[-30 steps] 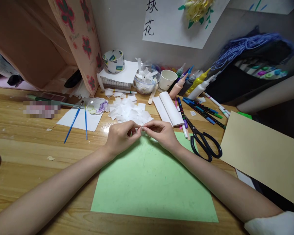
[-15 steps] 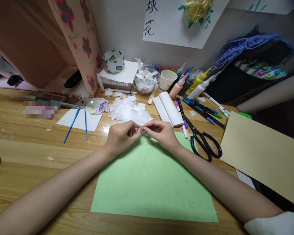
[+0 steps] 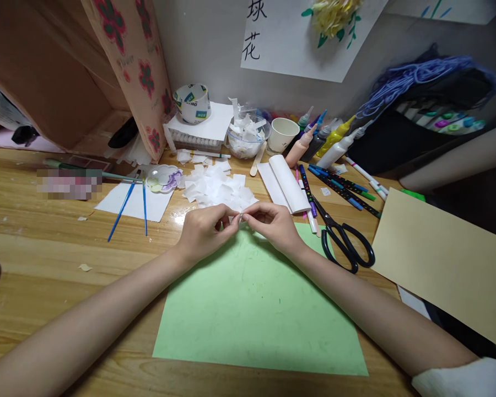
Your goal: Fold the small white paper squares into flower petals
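My left hand (image 3: pixel 209 229) and my right hand (image 3: pixel 273 225) meet over the far edge of a light green sheet (image 3: pixel 260 314). Thumb and forefinger of each are pinched together, fingertips almost touching. Between them shows a tiny whitish bit, seemingly a small piece of white paper (image 3: pixel 240 216); the fingers cover most of it. Just beyond my hands lies a loose heap of cut white paper pieces (image 3: pixel 217 184). A partly rolled white sheet (image 3: pixel 288 184) rests beyond my right hand, and black-handled scissors (image 3: pixel 343 242) lie to the right of it.
Behind the heap stand a clear bowl of paper scraps (image 3: pixel 248 138), a paper cup (image 3: pixel 283 135) and several paint bottles (image 3: pixel 300 146). Paintbrushes (image 3: pixel 124 209) and a palette (image 3: pixel 163 179) are at left. Markers (image 3: pixel 339 184) and a beige board (image 3: pixel 442 259) lie at right.
My fingertips have shifted very slightly around the tiny whitish piece, which shows a little less between them. Arms and surrounding things stay where they were.
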`<move>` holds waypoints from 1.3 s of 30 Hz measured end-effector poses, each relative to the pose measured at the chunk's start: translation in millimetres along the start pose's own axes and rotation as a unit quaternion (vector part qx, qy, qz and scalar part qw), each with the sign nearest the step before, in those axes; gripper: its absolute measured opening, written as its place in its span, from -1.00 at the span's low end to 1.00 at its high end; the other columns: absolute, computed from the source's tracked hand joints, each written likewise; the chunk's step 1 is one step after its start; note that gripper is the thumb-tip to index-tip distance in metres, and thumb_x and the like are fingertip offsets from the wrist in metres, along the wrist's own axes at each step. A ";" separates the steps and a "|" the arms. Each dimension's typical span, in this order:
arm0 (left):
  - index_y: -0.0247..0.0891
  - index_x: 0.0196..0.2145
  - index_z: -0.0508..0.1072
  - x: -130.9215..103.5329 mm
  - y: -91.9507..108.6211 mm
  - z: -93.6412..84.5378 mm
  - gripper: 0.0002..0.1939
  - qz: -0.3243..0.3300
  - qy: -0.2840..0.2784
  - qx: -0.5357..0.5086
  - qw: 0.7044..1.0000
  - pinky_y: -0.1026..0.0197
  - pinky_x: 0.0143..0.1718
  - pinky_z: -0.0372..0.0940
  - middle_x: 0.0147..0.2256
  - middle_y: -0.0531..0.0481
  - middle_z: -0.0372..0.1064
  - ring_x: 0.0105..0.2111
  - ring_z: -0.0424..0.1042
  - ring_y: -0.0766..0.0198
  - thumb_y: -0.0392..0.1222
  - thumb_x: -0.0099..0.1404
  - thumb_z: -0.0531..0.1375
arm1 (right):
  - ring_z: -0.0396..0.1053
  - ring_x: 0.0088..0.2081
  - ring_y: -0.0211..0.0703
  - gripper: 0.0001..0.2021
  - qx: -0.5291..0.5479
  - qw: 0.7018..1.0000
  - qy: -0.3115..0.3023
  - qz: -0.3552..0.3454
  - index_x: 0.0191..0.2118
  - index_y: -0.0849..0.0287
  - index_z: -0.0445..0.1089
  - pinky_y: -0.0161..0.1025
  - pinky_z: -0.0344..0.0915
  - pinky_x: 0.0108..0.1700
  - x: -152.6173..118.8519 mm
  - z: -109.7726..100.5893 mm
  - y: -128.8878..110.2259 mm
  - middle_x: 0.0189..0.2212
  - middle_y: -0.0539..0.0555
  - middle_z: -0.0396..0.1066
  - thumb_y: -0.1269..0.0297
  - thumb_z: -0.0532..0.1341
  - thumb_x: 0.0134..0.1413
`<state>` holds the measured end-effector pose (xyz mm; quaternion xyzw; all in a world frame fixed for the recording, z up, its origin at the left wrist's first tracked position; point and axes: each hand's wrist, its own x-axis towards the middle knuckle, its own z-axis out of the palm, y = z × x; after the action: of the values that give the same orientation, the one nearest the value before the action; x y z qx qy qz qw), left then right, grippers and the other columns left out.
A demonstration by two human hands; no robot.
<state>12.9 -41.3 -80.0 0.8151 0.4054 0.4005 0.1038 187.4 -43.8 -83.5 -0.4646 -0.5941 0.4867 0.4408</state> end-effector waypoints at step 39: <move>-0.27 -0.54 0.27 11.5 -13.7 0.8 -0.89 -0.290 0.169 -0.105 0.936 0.38 -0.60 0.12 -0.59 0.14 0.21 -0.61 0.18 0.46 -0.32 0.09 0.16 | 0.24 -0.49 -0.29 -0.83 0.010 0.999 0.035 -0.005 -0.47 0.16 0.22 -0.29 0.19 -0.40 0.3 -2.5 1.8 -0.54 -0.03 0.31 0.23 0.20 0.02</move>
<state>9.6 -23.7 -80.7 0.5669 0.5910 0.5255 0.2305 190.1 -42.8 -84.9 -0.4739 -0.5758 0.4733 0.4688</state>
